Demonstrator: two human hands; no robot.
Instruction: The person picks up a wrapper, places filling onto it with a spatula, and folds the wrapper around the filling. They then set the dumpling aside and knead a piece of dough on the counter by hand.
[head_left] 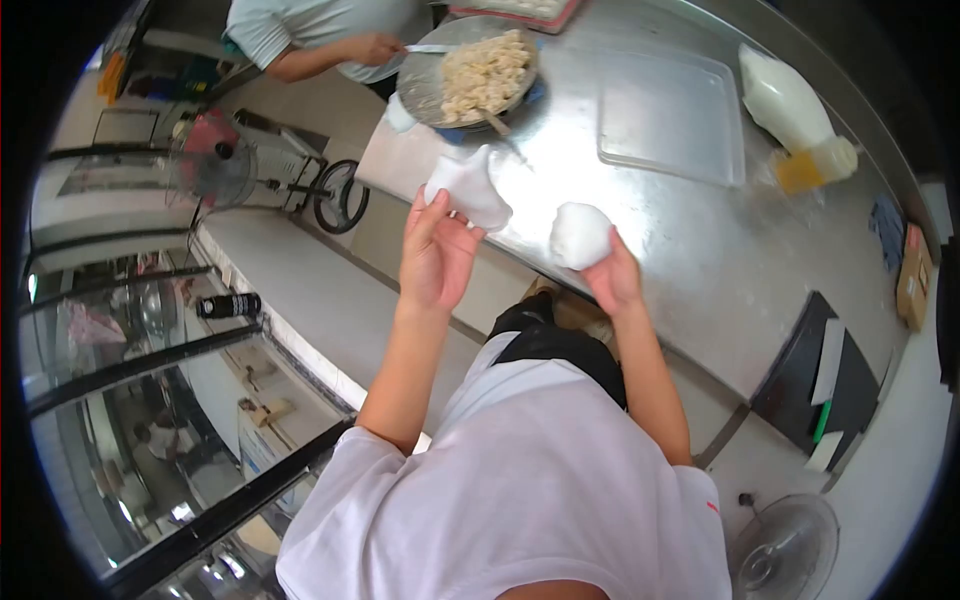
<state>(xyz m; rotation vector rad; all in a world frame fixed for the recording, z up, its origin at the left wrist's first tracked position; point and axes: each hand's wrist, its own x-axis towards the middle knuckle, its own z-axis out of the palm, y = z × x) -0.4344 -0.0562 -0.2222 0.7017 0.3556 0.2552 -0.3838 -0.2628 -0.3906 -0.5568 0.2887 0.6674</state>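
Observation:
My left hand [437, 258] grips a thin, floppy white sheet [470, 187] between thumb and fingers, its corners sticking up; it looks like a soft dough wrapper, though I cannot be sure. In my right hand [613, 277] rests a rounded white ball [580, 236], smooth like dough, with the fingers curled round its right and lower side. Both hands are raised over the near edge of the metal table [660, 250], apart from each other. Beyond them stands a wide bowl [420, 88] of lumpy pale-yellow filling [485, 75], with a spatula handle [503, 130] leaning out.
Another person's hand [376, 49] holds a flat tool at the bowl. On the table lie a clear plastic tray [668, 172], a white bag [785, 95], a bottle of yellow liquid [815, 167] and a black board [800, 375] bearing a knife [828, 362]. A fan [212, 160] stands left.

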